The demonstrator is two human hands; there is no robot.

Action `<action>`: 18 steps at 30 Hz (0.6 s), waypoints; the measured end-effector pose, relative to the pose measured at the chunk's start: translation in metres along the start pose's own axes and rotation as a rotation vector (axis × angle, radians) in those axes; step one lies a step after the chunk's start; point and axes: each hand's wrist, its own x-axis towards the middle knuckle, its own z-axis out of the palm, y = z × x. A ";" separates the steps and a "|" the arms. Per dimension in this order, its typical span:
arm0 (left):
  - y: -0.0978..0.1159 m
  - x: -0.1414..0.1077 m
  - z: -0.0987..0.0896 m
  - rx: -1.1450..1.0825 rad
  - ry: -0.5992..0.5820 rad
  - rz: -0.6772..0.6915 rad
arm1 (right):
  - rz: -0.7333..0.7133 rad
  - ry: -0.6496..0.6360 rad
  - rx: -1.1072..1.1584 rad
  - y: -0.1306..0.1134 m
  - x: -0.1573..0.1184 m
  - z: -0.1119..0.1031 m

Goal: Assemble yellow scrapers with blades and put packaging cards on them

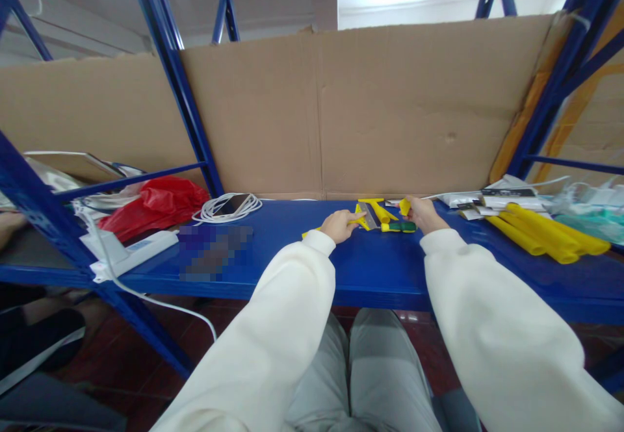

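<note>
My left hand is closed on a yellow scraper with a grey blade, lying near the middle of the blue shelf. My right hand pinches a small yellow piece just to the right of it. Between my hands lies a green and yellow screwdriver handle. Behind the scraper's blade rests another yellow tool or handle, whose exact shape is hard to make out.
Yellow tubes and white packets lie at the right. On the left are a coiled white cable with a phone, a red bag and a white power strip. Cardboard stands behind.
</note>
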 end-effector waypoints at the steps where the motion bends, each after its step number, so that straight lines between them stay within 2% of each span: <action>1: 0.000 0.000 0.000 -0.004 0.000 -0.002 | 0.060 -0.058 0.084 -0.003 -0.003 -0.001; 3: 0.001 -0.001 0.000 -0.024 0.005 -0.004 | 0.120 -0.192 0.224 -0.009 -0.009 -0.003; 7: 0.001 -0.001 -0.001 -0.073 0.016 -0.006 | 0.106 -0.386 0.357 -0.021 -0.023 -0.002; 12: 0.002 0.000 0.000 -0.095 0.015 -0.054 | 0.070 -0.407 0.387 -0.028 -0.040 0.013; 18: 0.002 0.001 0.002 -0.092 -0.006 -0.078 | -0.132 -0.387 0.097 -0.026 -0.053 0.028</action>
